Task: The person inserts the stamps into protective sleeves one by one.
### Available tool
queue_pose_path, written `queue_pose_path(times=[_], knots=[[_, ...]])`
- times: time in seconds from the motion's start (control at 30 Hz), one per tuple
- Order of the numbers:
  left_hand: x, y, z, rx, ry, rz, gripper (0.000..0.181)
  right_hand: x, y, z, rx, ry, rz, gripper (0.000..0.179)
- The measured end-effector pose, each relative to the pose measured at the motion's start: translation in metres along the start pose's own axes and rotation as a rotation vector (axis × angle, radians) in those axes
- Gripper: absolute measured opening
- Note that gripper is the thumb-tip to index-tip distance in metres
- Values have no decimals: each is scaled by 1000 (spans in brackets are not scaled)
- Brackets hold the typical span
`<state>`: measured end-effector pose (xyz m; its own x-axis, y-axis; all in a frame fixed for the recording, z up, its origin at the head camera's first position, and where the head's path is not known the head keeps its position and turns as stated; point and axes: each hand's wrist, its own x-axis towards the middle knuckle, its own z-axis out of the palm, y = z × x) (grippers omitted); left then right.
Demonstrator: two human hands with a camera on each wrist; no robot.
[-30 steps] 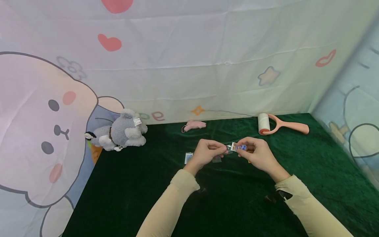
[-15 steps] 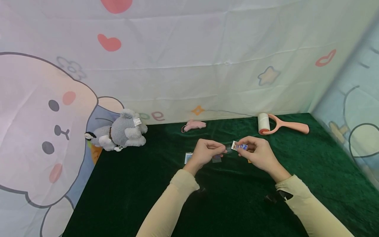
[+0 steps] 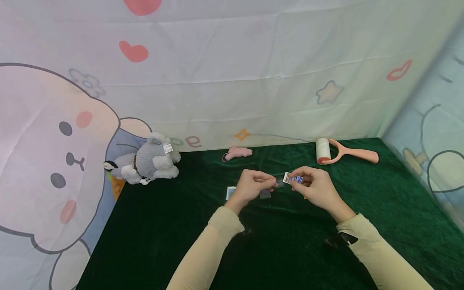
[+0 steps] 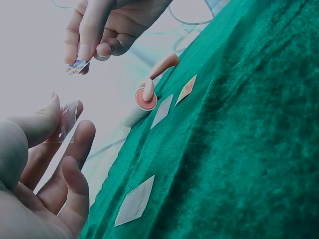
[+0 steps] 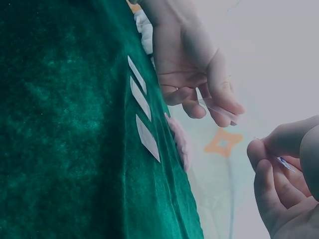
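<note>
In the head view my left hand [image 3: 253,187] pinches a small clear plastic sleeve [image 3: 280,182] between thumb and index finger. The left wrist view shows the sleeve [image 4: 69,120] see-through, with the other fingers loosely bent below it. Just to the right, my right hand [image 3: 317,188] pinches a small postage stamp [image 3: 288,178], white-bordered with a blue and purple picture, its right part covered by the fingers. A narrow gap separates stamp and sleeve, both held above the cloth. Below, another clear sleeve [image 3: 265,195] lies on the green cloth [image 3: 174,233].
A sleeve with a bluish picture [image 3: 230,193] lies left of the hands. An orange stamp [image 3: 305,197] shows partly beneath the right hand. Behind are a grey plush toy [image 3: 152,159], a small pink plush [image 3: 238,153] and a lint roller [image 3: 340,153]. A printed curtain [image 3: 217,80] hangs behind.
One second ago the stamp's left end met the sleeve's edge. The right hand has since drawn it slightly up and right, leaving a gap; the left hand has hardly moved.
</note>
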<state>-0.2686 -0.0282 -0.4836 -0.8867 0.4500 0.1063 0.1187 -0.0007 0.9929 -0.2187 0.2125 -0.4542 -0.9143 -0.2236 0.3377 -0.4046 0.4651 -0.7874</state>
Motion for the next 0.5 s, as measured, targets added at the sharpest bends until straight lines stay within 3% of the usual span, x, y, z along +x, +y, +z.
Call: queue_pose_path(times=[0.5], knots=[[1, 2, 1, -14, 11, -17, 17, -1, 0, 1, -81, -11, -53, 13]])
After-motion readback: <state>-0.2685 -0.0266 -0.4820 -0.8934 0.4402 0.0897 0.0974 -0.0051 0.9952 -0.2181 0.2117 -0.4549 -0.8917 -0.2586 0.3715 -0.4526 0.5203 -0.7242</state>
